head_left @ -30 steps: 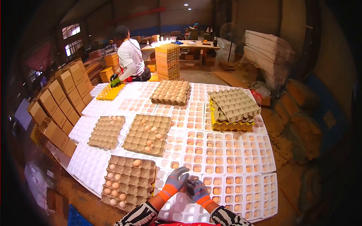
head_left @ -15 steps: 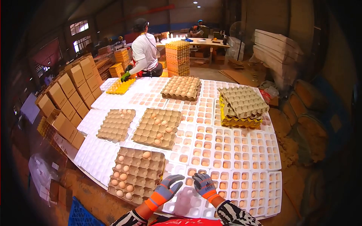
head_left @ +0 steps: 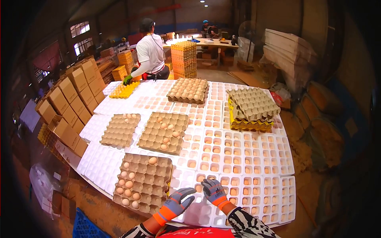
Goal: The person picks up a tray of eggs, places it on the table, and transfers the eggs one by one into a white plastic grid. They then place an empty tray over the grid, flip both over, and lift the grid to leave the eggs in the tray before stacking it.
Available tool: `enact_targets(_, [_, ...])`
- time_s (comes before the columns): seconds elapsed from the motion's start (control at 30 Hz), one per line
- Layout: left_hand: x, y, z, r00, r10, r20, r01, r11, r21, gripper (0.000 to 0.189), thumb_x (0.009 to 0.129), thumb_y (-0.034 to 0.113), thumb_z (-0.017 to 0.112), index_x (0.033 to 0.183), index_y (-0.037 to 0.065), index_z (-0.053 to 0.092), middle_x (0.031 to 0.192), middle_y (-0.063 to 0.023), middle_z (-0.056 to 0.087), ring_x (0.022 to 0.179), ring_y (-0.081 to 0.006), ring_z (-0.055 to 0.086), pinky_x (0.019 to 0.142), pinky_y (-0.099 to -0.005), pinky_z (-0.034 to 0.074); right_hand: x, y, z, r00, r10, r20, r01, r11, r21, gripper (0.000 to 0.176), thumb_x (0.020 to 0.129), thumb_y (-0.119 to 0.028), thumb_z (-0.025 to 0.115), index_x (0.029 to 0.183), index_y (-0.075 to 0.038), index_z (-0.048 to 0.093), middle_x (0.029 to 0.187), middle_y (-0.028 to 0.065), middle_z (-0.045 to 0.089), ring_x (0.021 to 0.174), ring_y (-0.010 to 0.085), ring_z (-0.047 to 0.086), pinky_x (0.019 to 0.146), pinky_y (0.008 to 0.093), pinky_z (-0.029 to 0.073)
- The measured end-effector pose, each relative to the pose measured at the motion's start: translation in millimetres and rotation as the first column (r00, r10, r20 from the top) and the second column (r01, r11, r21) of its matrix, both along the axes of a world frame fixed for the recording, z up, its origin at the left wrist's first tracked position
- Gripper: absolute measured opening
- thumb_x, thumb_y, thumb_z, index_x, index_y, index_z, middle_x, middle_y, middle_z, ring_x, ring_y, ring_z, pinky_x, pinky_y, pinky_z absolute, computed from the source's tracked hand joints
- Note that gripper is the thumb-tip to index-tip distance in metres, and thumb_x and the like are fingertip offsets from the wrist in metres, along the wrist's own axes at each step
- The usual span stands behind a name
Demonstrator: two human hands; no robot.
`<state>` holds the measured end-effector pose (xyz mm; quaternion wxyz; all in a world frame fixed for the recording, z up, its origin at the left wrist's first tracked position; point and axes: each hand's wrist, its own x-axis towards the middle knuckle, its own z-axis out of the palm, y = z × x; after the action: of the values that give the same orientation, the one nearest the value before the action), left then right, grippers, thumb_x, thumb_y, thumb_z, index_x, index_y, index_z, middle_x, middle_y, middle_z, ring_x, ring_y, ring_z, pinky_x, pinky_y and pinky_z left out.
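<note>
My left hand (head_left: 176,202) and my right hand (head_left: 213,190), both in grey gloves with orange cuffs, hover with fingers spread over white egg trays (head_left: 254,166) at the near table edge. Neither hand holds anything. Just left of my left hand lies a brown cardboard egg tray (head_left: 143,182) with several eggs along its left side. The white tray cells ahead of my right hand hold eggs.
Two more cardboard trays (head_left: 163,133) (head_left: 120,130) lie further back, a full one (head_left: 188,90) behind them. A stack of empty trays (head_left: 251,109) sits at the right. Cardboard boxes (head_left: 67,107) line the left. A person in a white shirt (head_left: 150,53) works at the far end.
Both my hands have drawn back towards me and spread apart. The view has shifted slightly.
</note>
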<state>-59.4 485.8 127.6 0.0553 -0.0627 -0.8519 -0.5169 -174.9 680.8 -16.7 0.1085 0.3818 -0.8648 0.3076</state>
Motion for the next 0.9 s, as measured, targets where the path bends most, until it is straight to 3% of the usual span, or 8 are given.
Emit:
enact_targets(0.2, [5.6, -1.2, -0.9, 1.0, -0.013, -0.021, 0.011, 0.997, -0.073, 0.032, 0.089, 0.017, 0.065, 0.12, 0.008, 0.065, 0.119, -0.0161, 0.064, 0.109, -0.0326, 0.059, 0.096, -0.0388, 0.047, 0.2, 1.3, 0.5, 0.996, 0.008, 0.089, -0.013, 0.999, 0.046, 0.037, 0.085, -0.021, 0.062, 0.121, -0.01, 0.06, 0.126, 0.0145, 0.058, 0.115, 0.0344, 0.052, 0.103, 0.0468, 0.038])
enact_targets(0.47, [11.4, 1.0, -0.7, 0.999, -0.032, 0.041, 0.035, 0.996, -0.083, 0.029, 0.089, 0.012, 0.065, 0.117, 0.005, 0.065, 0.115, -0.0152, 0.065, 0.109, -0.0325, 0.059, 0.095, -0.0391, 0.047, 1.1, 0.7, 3.1, 0.999, -0.009, 0.041, 0.007, 0.999, 0.042, 0.036, 0.086, -0.023, 0.062, 0.119, -0.01, 0.061, 0.124, 0.0144, 0.059, 0.114, 0.034, 0.054, 0.102, 0.047, 0.039])
enact_targets(0.57, [14.3, 0.4, -7.1, 0.999, -0.041, -0.009, 0.04, 0.994, -0.098, 0.029, 0.09, 0.014, 0.064, 0.118, 0.006, 0.064, 0.115, -0.0152, 0.065, 0.109, -0.0328, 0.059, 0.095, -0.0391, 0.047, 2.3, -0.6, 3.2, 1.0, -0.001, -0.009, 0.001, 1.0, -0.005, 0.035, 0.085, -0.022, 0.062, 0.118, -0.01, 0.061, 0.12, 0.0144, 0.061, 0.112, 0.0338, 0.055, 0.101, 0.0467, 0.04])
enact_targets(0.63, [17.0, -2.1, -9.7, 0.999, -0.031, 0.01, 0.032, 0.99, -0.138, 0.032, 0.092, 0.024, 0.062, 0.121, 0.01, 0.064, 0.119, -0.0151, 0.063, 0.11, -0.0334, 0.058, 0.093, -0.0407, 0.047, 3.0, -2.5, 2.8, 0.999, 0.002, -0.054, -0.005, 0.999, -0.045, 0.033, 0.083, -0.017, 0.063, 0.115, -0.01, 0.063, 0.117, 0.014, 0.062, 0.108, 0.0342, 0.056, 0.098, 0.0471, 0.042])
enact_targets(0.77, [24.4, -11.6, -12.1, 0.994, -0.008, -0.108, -0.015, 0.977, -0.213, 0.038, 0.094, 0.031, 0.058, 0.128, 0.013, 0.059, 0.126, -0.0136, 0.06, 0.112, -0.0333, 0.057, 0.097, -0.0422, 0.045, -3.5, -2.9, -15.3, 0.999, 0.011, -0.043, -0.014, 0.999, -0.052, 0.031, 0.078, -0.013, 0.066, 0.109, -0.008, 0.066, 0.114, 0.0145, 0.063, 0.107, 0.0343, 0.057, 0.097, 0.0473, 0.042])
enact_targets(0.8, [25.6, -16.1, -11.6, 0.995, 0.004, -0.102, -0.026, 0.975, -0.219, 0.034, 0.095, 0.025, 0.059, 0.126, 0.012, 0.06, 0.127, -0.015, 0.06, 0.115, -0.0332, 0.057, 0.098, -0.0414, 0.045, -3.8, -3.1, -16.8, 0.999, 0.011, -0.037, -0.014, 0.996, -0.091, 0.031, 0.076, -0.013, 0.066, 0.107, -0.009, 0.067, 0.111, 0.0138, 0.064, 0.105, 0.0344, 0.057, 0.095, 0.0476, 0.043])
enact_targets(0.87, [31.4, -24.9, -1.7, 0.994, 0.054, -0.097, -0.07, 0.983, -0.167, 0.034, 0.096, 0.026, 0.058, 0.127, 0.011, 0.06, 0.127, -0.0146, 0.06, 0.117, -0.0328, 0.056, 0.1, -0.0414, 0.044, 0.6, -4.0, -7.7, 0.998, 0.022, -0.05, -0.027, 0.996, -0.087, 0.031, 0.077, -0.009, 0.066, 0.108, -0.01, 0.065, 0.114, 0.0128, 0.062, 0.107, 0.0356, 0.055, 0.095, 0.0476, 0.042])
enact_targets(0.9, [35.1, -31.3, 0.0, 0.99, 0.076, -0.122, -0.094, 0.985, -0.147, 0.034, 0.096, 0.026, 0.058, 0.127, 0.011, 0.06, 0.127, -0.0145, 0.06, 0.118, -0.0326, 0.056, 0.101, -0.0413, 0.044, -6.4, 5.5, -28.1, 0.995, 0.085, -0.057, -0.087, 0.996, -0.028, 0.048, 0.08, -0.01, 0.067, 0.126, -0.007, 0.057, 0.129, 0.0168, 0.056, 0.118, 0.036, 0.052, 0.1, 0.0469, 0.041])
